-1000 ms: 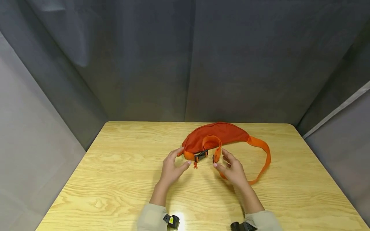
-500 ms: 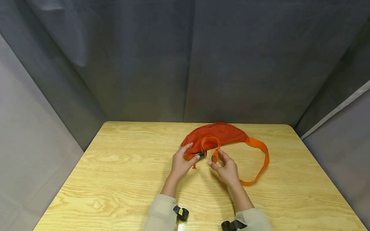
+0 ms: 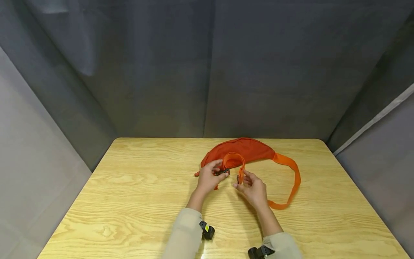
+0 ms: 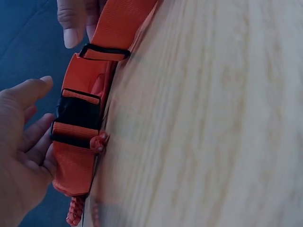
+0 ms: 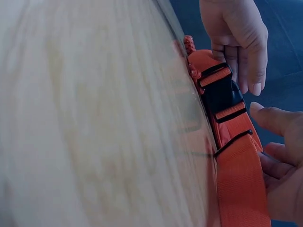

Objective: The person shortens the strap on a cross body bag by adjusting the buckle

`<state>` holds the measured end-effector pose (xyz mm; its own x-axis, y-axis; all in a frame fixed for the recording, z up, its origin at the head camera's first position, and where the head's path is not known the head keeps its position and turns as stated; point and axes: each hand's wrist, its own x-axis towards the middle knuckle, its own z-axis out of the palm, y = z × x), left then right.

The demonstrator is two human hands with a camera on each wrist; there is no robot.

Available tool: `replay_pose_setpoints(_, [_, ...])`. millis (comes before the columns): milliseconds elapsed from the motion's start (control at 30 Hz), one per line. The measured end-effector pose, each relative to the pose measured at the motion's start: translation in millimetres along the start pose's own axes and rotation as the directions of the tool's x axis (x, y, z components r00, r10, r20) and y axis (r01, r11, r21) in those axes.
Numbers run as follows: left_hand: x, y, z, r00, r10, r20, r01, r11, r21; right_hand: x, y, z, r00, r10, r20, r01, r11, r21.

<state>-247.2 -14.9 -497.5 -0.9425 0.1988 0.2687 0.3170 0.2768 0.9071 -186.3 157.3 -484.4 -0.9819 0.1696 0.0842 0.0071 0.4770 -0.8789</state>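
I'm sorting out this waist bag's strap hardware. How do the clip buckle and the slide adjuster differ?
The buckle is a chunky, solid block, while the adjuster is a slim frame. The buckle sits nearer the left hand, the adjuster nearer the right hand. Both are black and on orange strap.

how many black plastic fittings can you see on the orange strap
2: the buckle, counted as one piece, beside the left hand, and the slider near the right hand. Others may be hidden behind the hands or the bag.
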Motion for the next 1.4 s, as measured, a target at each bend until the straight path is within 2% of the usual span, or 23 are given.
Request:
replay_pose_setpoints(300, [5.7,-0.4,4.3,0.998,-0.058,0.017,0.056,0.991,0.125,-1.5,5.9,0.0,0.998,-0.060,-0.023,0.055,0.982,-0.182])
replay_pose_setpoints(600, [7.8,0.6,6.5,0.994,-0.104,-0.023,0.106,0.964,0.244,0.7,10.1,-2.3,0.988,-0.148,-0.041,0.133,0.957,-0.258])
replay_pose_setpoints(733, [7.5,0.1,8.4,0.993,-0.110,-0.036,0.116,0.953,0.282,1.7,11.2,-4.6,0.984,-0.176,-0.032,0.161,0.949,-0.271])
replay_pose_setpoints(1033, [8.0,-0.1,7.5,0.994,-0.063,-0.089,0.092,0.922,0.376,2.2,11.8,-8.7,0.978,-0.206,-0.039,0.190,0.948,-0.254])
replay_pose_setpoints(1233, [10.0,-0.1,7.0,0.992,-0.092,-0.084,0.119,0.902,0.415,1.6,10.3,-9.1,0.976,-0.215,-0.048,0.196,0.947,-0.256])
replay_pose_setpoints(1400, [10.6,0.6,7.0,0.989,-0.096,-0.109,0.136,0.876,0.464,1.1,10.1,-9.1,0.975,-0.216,-0.045,0.198,0.947,-0.253])
